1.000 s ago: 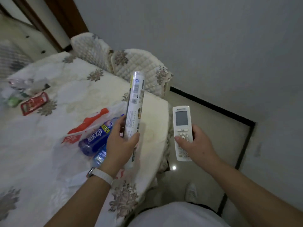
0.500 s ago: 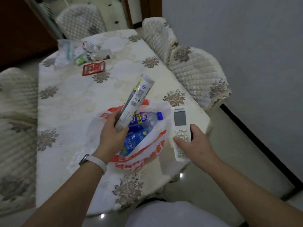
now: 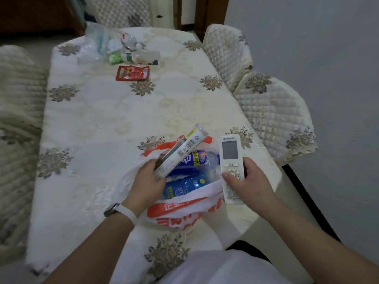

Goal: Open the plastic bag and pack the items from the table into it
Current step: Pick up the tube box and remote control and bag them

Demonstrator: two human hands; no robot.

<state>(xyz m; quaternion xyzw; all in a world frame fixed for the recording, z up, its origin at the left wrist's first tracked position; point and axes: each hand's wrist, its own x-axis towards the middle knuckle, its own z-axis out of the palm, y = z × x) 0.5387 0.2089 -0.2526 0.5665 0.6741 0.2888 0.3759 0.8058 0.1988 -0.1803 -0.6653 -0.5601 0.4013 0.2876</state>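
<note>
A white plastic bag with orange print [image 3: 180,210] lies open near the table's front edge, with two blue-labelled water bottles [image 3: 184,186] inside. My left hand [image 3: 146,186] grips a long silver box [image 3: 180,151], tilted over the bag's mouth. My right hand [image 3: 246,184] holds a white remote control [image 3: 230,154] upright at the bag's right side. A red packet [image 3: 132,73] lies flat further back on the table.
The table [image 3: 92,130] wears a cream embroidered cloth. At its far end sit a clear bottle [image 3: 143,56], a green item [image 3: 114,58] and crumpled clear plastic [image 3: 98,41]. Quilted chairs [image 3: 272,113] stand right, left and behind. A grey wall runs along the right.
The view has swung down onto the table. My left hand has lowered and tilted the silver box to the bag's mouth, and my right hand has brought the remote beside the bag.
</note>
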